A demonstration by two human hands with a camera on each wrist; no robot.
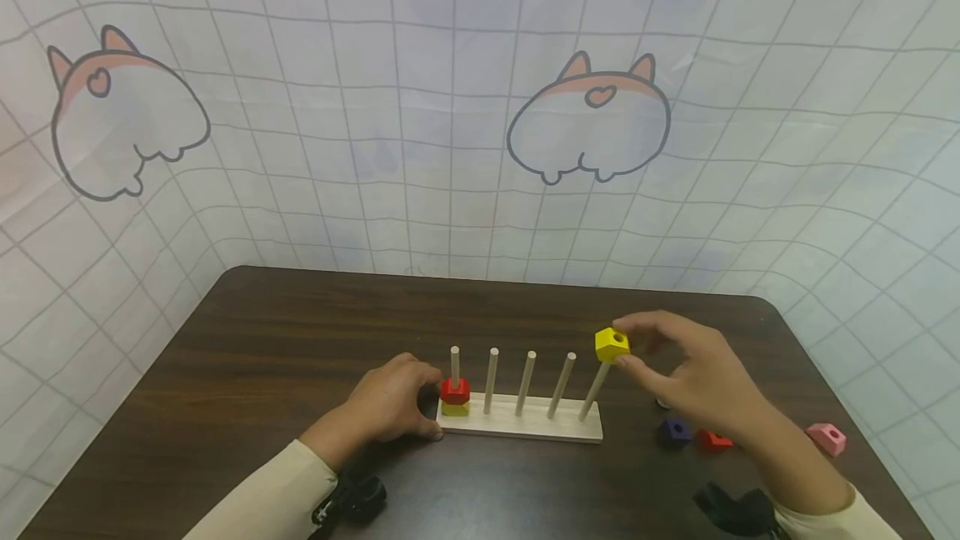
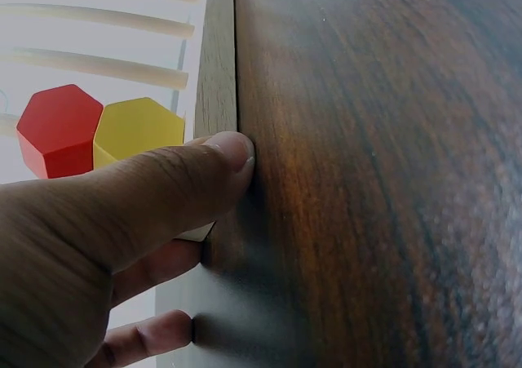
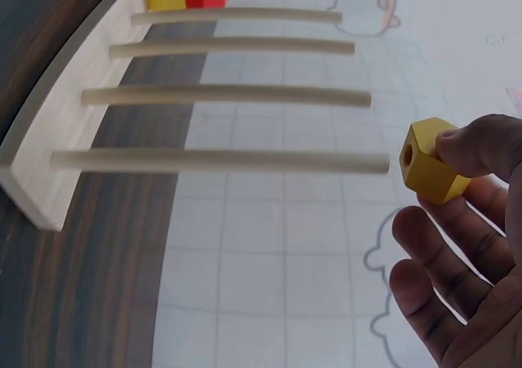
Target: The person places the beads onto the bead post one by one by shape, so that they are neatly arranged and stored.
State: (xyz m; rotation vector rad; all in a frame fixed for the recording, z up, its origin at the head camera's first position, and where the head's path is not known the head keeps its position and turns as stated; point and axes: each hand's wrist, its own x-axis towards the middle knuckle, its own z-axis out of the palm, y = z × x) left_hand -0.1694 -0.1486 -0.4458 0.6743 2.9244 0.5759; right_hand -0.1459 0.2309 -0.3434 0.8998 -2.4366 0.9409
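Note:
A wooden peg stand (image 1: pixel 517 422) with several upright pegs sits on the table. On its leftmost peg a red hexagonal block (image 1: pixel 454 391) rests on a yellow hexagonal block (image 2: pixel 137 131). My left hand (image 1: pixel 392 403) grips the stand's left end, its thumb (image 2: pixel 232 152) against the front edge of the base. With thumb and fingertips my right hand (image 1: pixel 693 373) pinches another yellow block (image 3: pixel 431 162), pierced by a hole. This block is just off the tip of the rightmost peg (image 3: pixel 245 162), its hole facing the tip with a small gap between them.
Right of the stand lie a purple block (image 1: pixel 676 431), a red block (image 1: pixel 715 440) and a pink block (image 1: pixel 828 438), the red one partly behind my right wrist. A pale piece shows partly beside my right hand. A white gridded cloth (image 1: pixel 480 107) hangs behind the dark table (image 1: pixel 315 307).

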